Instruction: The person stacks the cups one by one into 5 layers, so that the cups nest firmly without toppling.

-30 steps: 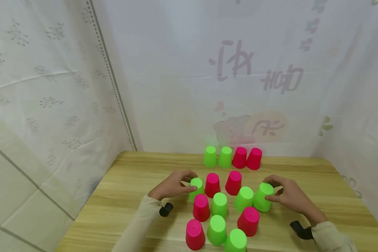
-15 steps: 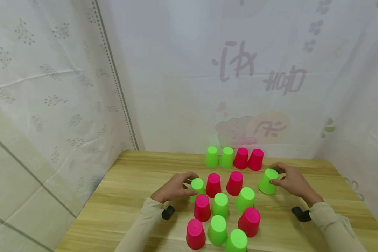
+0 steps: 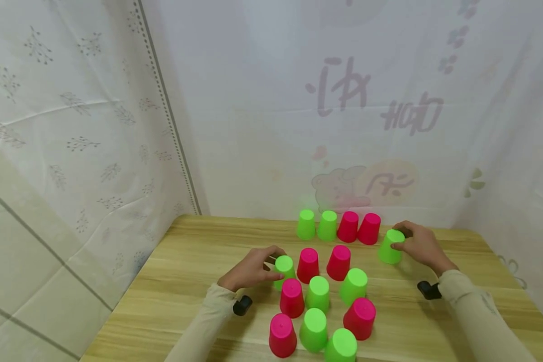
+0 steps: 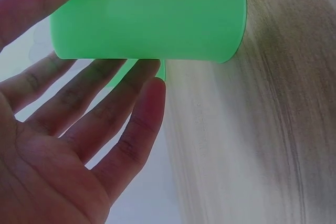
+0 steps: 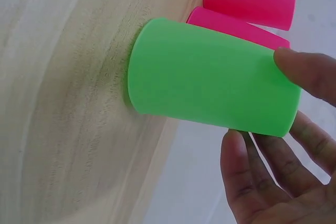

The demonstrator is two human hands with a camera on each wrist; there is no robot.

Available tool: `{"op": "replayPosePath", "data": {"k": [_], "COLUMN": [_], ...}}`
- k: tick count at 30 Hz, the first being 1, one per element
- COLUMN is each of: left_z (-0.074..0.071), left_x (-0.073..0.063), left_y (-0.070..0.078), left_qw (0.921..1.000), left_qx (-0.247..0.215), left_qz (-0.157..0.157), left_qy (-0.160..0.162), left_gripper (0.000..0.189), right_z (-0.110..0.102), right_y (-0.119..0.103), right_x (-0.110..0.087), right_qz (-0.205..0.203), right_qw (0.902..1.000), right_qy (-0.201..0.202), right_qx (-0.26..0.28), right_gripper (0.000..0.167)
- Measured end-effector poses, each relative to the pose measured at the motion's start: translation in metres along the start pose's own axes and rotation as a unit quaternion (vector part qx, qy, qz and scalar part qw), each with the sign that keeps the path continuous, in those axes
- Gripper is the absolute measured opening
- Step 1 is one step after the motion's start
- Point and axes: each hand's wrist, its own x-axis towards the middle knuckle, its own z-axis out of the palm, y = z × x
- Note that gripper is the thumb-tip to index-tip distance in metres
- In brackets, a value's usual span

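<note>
My right hand grips an upside-down green cup near its closed end, right of the back row. In the right wrist view the thumb lies on one side of this green cup and the fingers on the other. At the left of the group, my left hand holds another upturned green cup between thumb and fingers. The left wrist view shows that green cup with its rim close to the wood. A pink cup stands just right of it, and another pink cup in front.
Along the back stand two green cups and two pink cups, all upside down. Several more pink and green cups spread toward the front of the wooden table. A patterned cloth hangs behind.
My right hand has moved its green cup away from me and slightly right, from beside another green cup to near the back row's right end. The left hand stays at its cup.
</note>
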Motion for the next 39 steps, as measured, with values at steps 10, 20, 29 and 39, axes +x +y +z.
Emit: {"op": "replayPosePath", "data": {"k": [10, 20, 29, 39], "left_z": [0.0, -0.002, -0.003, -0.012], "left_x": [-0.002, -0.004, -0.004, 0.001], "left_y": [-0.002, -0.001, -0.001, 0.0], "left_qw": [0.9999, 0.9999, 0.9998, 0.9989], "left_qx": [-0.015, -0.008, -0.004, 0.013], "left_qz": [0.005, 0.003, 0.007, 0.01], "left_qy": [0.005, 0.015, 0.019, 0.044], "left_gripper": [0.04, 0.04, 0.04, 0.038], "right_z": [-0.001, -0.004, -0.005, -0.005], "right_y": [0.011, 0.012, 0.013, 0.013], "right_x": [0.019, 0.032, 0.038, 0.043], "right_qz": [0.022, 0.052, 0.055, 0.06], "right_qw": [0.9997, 0.9984, 0.9984, 0.9982], "right_qy": [-0.013, -0.018, -0.01, -0.003], "right_qx": [-0.003, 0.016, 0.008, -0.008], "right_gripper": [0.049, 0.053, 0.054, 0.056]}}
